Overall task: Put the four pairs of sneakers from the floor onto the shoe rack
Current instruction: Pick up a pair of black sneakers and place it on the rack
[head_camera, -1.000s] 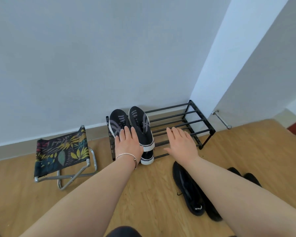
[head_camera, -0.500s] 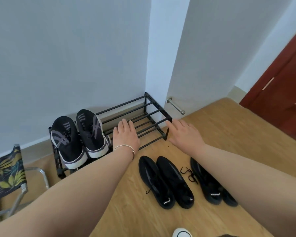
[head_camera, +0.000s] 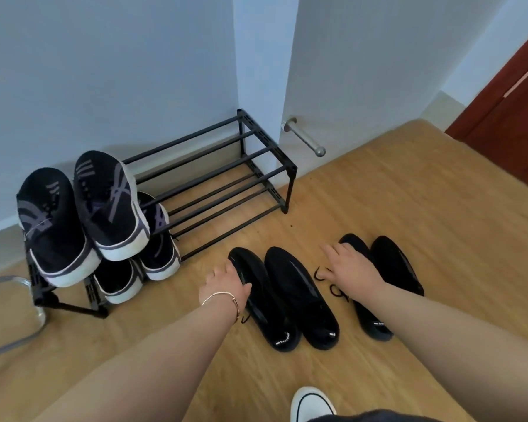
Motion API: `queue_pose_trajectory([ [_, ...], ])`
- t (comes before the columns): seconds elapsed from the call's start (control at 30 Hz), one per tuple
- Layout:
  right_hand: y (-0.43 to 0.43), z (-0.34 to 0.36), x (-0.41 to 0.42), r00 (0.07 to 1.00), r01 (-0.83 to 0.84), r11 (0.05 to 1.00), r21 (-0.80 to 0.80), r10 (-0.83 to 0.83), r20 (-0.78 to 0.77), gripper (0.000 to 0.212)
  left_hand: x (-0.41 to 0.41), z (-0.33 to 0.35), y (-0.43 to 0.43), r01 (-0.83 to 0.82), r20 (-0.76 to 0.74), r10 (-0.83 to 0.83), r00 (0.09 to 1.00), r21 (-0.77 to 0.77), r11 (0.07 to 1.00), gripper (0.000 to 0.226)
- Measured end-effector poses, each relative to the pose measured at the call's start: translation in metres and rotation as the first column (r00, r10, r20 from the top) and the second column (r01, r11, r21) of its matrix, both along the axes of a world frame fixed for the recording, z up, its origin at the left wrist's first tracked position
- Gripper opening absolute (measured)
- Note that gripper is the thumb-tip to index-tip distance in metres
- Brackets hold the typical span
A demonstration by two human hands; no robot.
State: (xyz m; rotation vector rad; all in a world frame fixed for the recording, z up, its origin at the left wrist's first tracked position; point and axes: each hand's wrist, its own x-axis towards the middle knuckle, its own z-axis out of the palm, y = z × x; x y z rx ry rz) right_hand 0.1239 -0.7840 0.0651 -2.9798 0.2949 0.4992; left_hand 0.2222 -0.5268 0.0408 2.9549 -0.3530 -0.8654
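Note:
A black two-tier shoe rack (head_camera: 258, 138) stands against the wall. On its left end, one pair of black sneakers with white soles (head_camera: 83, 214) lies on the top tier and a second such pair (head_camera: 141, 263) on the bottom tier. Two all-black pairs rest on the wooden floor: the left pair (head_camera: 293, 300) and the right pair (head_camera: 390, 269). My left hand (head_camera: 224, 283), fingers apart, touches the toe of the leftmost black shoe. Over the toe of the right pair's left shoe lies my right hand (head_camera: 351, 268), fingers spread, beside loose laces. Neither hand grips anything.
A metal doorstop (head_camera: 305, 138) sticks out from the wall right of the rack. A folding stool's chrome frame (head_camera: 19, 312) sits at the left edge. A dark red door (head_camera: 512, 95) is at the far right. A white shoe toe (head_camera: 313, 403) shows at the bottom edge.
Both hands came down from the rack's front edge to the black shoes on the floor. The view tilted down and right, so the rack now sits farther up and left.

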Motion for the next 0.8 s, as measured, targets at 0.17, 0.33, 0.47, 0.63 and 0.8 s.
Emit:
queue_pose_trajectory([
  [0.17, -0.003, -0.034, -0.005, 0.985, 0.153, 0.969, 0.195, -0.134, -0.106, 0.074, -0.015, -0.042, -0.011, -0.222, -0.24, 0.221, 0.945, 0.025, 0.975, 0.065],
  [0.33, 0.002, -0.062, -0.006, 0.955, 0.272, 0.904, 0.33, -0.213, -0.205, 0.064, -0.028, -0.064, -0.017, -0.488, -0.425, 0.404, 0.81, -0.105, 0.867, 0.051],
  [0.47, 0.008, -0.081, -0.008, 0.899, 0.414, 0.825, 0.385, -0.307, -0.311, 0.06, -0.039, -0.077, -0.014, -0.689, -0.504, 0.53, 0.682, -0.201, 0.696, 0.045],
  [0.63, 0.01, -0.101, -0.008, 0.772, 0.636, 0.624, 0.455, -0.509, -0.381, 0.063, -0.048, -0.089, -0.017, -0.88, -0.625, 0.628, 0.464, -0.241, 0.41, 0.049],
  [0.8, 0.01, -0.111, -0.007, 0.691, 0.72, 0.505, 0.476, -0.577, -0.434, 0.061, -0.051, -0.097, -0.012, -0.913, -0.658, 0.637, 0.401, -0.231, 0.337, 0.051],
])
